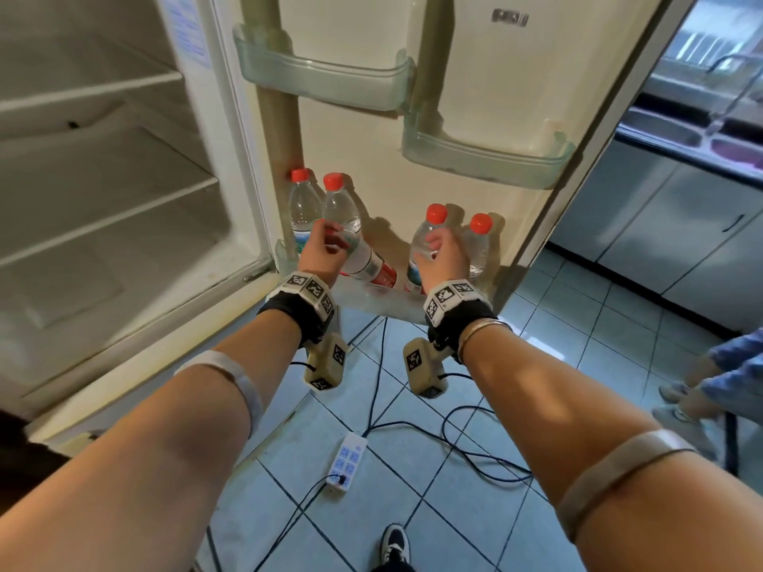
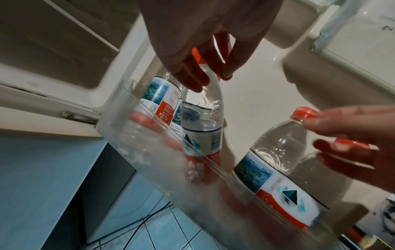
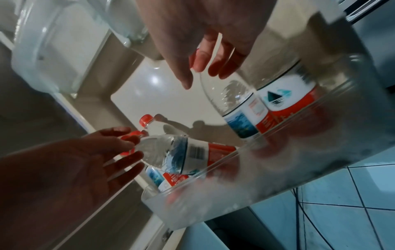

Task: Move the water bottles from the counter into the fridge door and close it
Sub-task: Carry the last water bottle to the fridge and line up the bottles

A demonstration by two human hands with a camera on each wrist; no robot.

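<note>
Four clear water bottles with red caps stand in the fridge door's bottom shelf (image 1: 371,301). The far-left bottle (image 1: 303,208) is upright. The second bottle (image 1: 342,208) leans to the right. My left hand (image 1: 326,241) is at its shoulder, fingers (image 2: 192,81) and thumb loosely spread on either side, touching rather than clamping. My right hand (image 1: 439,247) is at the third bottle (image 1: 429,229), with straight fingers (image 2: 310,121) against its neck below the cap. The fourth bottle (image 1: 479,241) stands just right of it. The fridge door is wide open.
Two empty clear door shelves (image 1: 322,76) (image 1: 487,158) hang above. The fridge's bare inner shelves (image 1: 103,88) are on the left. A power strip (image 1: 347,460) and cables lie on the tiled floor. Another person's legs (image 1: 718,377) stand on the right, near the cabinets and sink (image 1: 681,130).
</note>
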